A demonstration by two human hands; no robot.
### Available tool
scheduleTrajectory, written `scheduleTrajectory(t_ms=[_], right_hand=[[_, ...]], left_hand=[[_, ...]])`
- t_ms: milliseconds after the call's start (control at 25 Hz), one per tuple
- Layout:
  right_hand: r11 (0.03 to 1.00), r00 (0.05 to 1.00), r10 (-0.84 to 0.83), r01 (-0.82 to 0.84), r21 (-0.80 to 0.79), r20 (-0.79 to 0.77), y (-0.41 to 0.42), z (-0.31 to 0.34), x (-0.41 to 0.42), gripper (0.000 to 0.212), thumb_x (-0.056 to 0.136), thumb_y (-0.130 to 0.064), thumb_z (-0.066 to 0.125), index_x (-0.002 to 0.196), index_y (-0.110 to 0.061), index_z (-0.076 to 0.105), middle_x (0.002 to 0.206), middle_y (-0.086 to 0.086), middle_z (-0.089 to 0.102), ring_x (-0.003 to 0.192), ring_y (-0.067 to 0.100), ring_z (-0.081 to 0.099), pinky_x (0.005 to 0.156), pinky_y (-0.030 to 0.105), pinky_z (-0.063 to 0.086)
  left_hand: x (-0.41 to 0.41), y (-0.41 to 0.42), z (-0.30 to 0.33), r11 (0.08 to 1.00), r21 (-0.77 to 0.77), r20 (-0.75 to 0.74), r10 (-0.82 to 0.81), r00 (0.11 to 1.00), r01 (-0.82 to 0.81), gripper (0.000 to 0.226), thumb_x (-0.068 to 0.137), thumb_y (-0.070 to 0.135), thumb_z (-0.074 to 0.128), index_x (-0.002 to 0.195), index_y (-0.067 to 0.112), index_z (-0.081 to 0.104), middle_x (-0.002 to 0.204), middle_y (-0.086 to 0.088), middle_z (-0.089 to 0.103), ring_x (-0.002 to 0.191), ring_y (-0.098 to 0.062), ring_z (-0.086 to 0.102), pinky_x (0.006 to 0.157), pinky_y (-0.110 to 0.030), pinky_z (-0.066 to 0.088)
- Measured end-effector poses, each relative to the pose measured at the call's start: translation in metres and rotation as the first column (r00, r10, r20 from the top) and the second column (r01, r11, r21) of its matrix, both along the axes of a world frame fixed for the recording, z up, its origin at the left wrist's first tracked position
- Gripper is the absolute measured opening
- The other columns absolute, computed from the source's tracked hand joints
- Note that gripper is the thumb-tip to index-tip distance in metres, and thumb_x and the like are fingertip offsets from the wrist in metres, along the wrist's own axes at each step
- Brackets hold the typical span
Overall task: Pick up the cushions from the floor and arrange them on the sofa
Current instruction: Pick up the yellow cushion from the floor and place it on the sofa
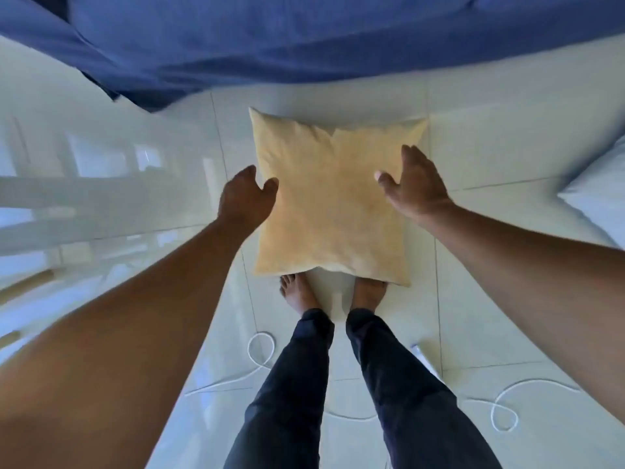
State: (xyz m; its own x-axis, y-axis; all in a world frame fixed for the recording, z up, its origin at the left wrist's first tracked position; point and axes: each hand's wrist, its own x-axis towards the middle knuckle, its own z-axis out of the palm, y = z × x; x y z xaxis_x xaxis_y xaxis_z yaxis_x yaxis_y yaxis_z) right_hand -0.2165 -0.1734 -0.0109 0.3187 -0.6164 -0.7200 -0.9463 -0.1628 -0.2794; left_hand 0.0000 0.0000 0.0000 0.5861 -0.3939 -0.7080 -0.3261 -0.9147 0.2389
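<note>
Fingers (pixel 411 157) of the right hand (pixel 414 186) are spread above the yellow cushion (pixel 331 204), gripping nothing; the left hand (pixel 245 198) is loosely curled at its left edge, empty too. That cushion lies flat on the pale tiled floor (pixel 490 157), just before bare feet (pixel 299 294). Beyond it spreads the blue sofa (pixel 304 38).
</note>
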Motion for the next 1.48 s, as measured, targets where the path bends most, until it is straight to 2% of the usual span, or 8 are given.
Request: scheduleTrajectory(t_ms=[200,280,360,480,760,1040,1360,1480], right_hand=[[0.918,0.914,-0.391,0.395,0.024,-0.104,0.002,-0.126,-0.01,0.091,0.089,-0.071,0.058,0.152,-0.008,0.041,0.157,0.014,0.048,0.144,0.033,0.047,0.112,0.039,0.04],[0.73,0.739,-0.669,0.673,0.116,-0.08,0.003,-0.15,-0.017,0.114,0.064,-0.09,0.064,0.146,-0.013,0.05,0.145,0.006,0.06,0.133,0.029,0.059,0.106,0.038,0.05],[0.532,0.57,-0.819,0.797,0.284,-0.065,0.003,-0.163,-0.024,0.126,0.038,-0.095,0.073,0.137,-0.019,0.06,0.129,-0.002,0.071,0.118,0.022,0.069,0.099,0.039,0.056],[0.448,0.496,-0.868,0.804,0.391,-0.027,0.004,-0.154,-0.028,0.125,0.032,-0.091,0.08,0.136,-0.024,0.063,0.135,-0.004,0.07,0.124,0.019,0.065,0.112,0.043,0.047],[0.519,0.518,-0.846,0.746,0.417,0.127,0.004,0.013,-0.035,0.08,0.06,-0.074,0.083,0.117,-0.019,0.072,0.114,-0.01,0.072,0.108,0.009,0.063,0.097,0.031,0.043],[0.541,0.451,-0.841,0.667,0.512,0.3,-0.006,0.241,-0.018,0.041,0.079,-0.052,0.084,0.105,-0.022,0.076,0.102,-0.01,0.08,0.096,0.006,0.074,0.092,0.031,0.056],[0.622,0.378,-0.783,0.495,0.607,0.494,-0.033,0.443,0.001,0.069,0.059,-0.06,0.088,0.115,-0.02,0.076,0.112,-0.005,0.082,0.111,0.017,0.074,0.108,0.044,0.053],[0.671,0.357,-0.741,0.394,0.628,0.568,-0.052,0.49,0.013,0.079,0.054,-0.06,0.09,0.121,-0.02,0.074,0.118,-0.006,0.08,0.118,0.018,0.072,0.113,0.047,0.049]], left_hand=[[0.013,0.01,-0.133,0.952,0.091,-0.096,0.299,0.949,-0.291,0.077,0.096,0.054,0.059,0.154,0.006,0.044,0.156,-0.014,0.051,0.14,-0.029,0.05,0.107,-0.03,0.038],[0.013,0.013,-0.164,0.851,0.08,-0.212,0.523,0.826,-0.518,0.077,0.092,0.057,0.063,0.151,0.01,0.049,0.145,-0.005,0.057,0.122,-0.022,0.055,0.096,-0.027,0.035],[0.009,0.011,-0.172,0.767,0.107,-0.4,0.615,0.679,-0.632,0.071,0.087,0.064,0.063,0.144,0.021,0.06,0.134,0.009,0.065,0.116,-0.013,0.059,0.103,-0.029,0.038],[-0.002,0.013,-0.157,0.751,0.103,-0.522,0.599,0.608,-0.652,0.067,0.075,0.072,0.064,0.128,0.033,0.073,0.122,0.01,0.077,0.117,-0.017,0.069,0.111,-0.043,0.047],[-0.031,0.03,0.015,0.688,0.017,-0.565,0.605,0.561,-0.726,0.041,0.089,0.049,0.061,0.12,0.027,0.077,0.114,0.008,0.081,0.113,-0.015,0.07,0.105,-0.04,0.05],[-0.023,0.034,0.237,0.641,-0.138,-0.562,0.577,0.593,-0.755,0.047,0.085,0.052,0.06,0.122,0.028,0.075,0.12,0.007,0.078,0.118,-0.017,0.067,0.109,-0.043,0.047],[-0.009,0.02,0.434,0.534,-0.43,-0.516,0.516,0.683,-0.728,0.035,0.097,0.037,0.054,0.125,0.026,0.072,0.118,0.008,0.077,0.115,-0.013,0.067,0.09,-0.034,0.05],[0.001,0.01,0.477,0.493,-0.503,-0.522,0.482,0.704,-0.71,0.037,0.093,0.038,0.055,0.121,0.026,0.075,0.121,0.005,0.077,0.118,-0.015,0.066,0.098,-0.038,0.05]])
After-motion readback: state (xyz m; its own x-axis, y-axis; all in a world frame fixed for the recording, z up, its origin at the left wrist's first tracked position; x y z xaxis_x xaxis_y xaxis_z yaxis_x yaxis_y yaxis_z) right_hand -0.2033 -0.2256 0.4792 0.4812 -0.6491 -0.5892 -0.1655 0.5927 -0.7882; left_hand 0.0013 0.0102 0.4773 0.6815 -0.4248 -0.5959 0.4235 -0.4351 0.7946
